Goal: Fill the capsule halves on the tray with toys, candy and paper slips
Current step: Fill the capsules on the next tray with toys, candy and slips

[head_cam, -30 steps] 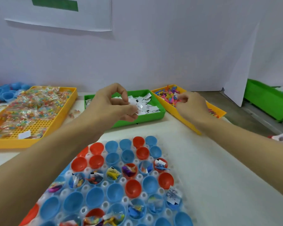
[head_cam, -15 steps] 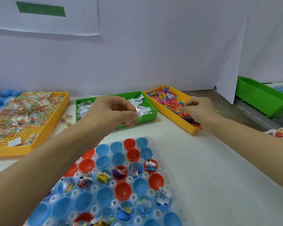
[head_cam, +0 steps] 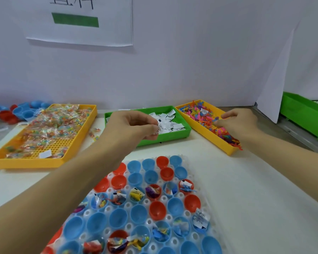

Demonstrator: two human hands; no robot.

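Step in hand, as I judge it: stocking up for the next round of filling. The person is drawing from two supply bins at once.

Left hand [head_cam: 134, 125] is hovering over the shallow green plastic bin of white printed paper slips [head_cam: 180, 132], thumb and fingertips curled together and pinching a small bunch of slips [head_cam: 157, 128] at the hand's 3 o'clock edge.

Right hand [head_cam: 240, 125] is reaching into the yellow plastic bin of small multicoloured rubbery toy figures [head_cam: 200, 114]; fingers are curled down into the pile at the hand's 9 o'clock. Whether a toy is already gripped I cannot tell, since the fingertips are hidden among the figures.

The clear dimpled plastic tray [head_cam: 207, 182] holding blue and red capsule halves is lying at 6 o'clock from both hands, well apart from them, near the table's front edge. Some halves in the middle and nearer rows are already carrying toy, wrapper and slip; the far rows, such as the red half [head_cam: 162, 161] at the tray's 12 o'clock, look bare, and several blue ones [head_cam: 117, 218] in between do too. Roughly part-way done, by my estimate.

The large yellow perforated tray of clear-wrapped candy [head_cam: 77, 142] is sitting at 9 o'clock of the left hand, untouched for now.

Next move likely calls for carrying both hands back toward 6 o'clock and releasing one slip and one toy per bare half, peeling single slips off the bunch.
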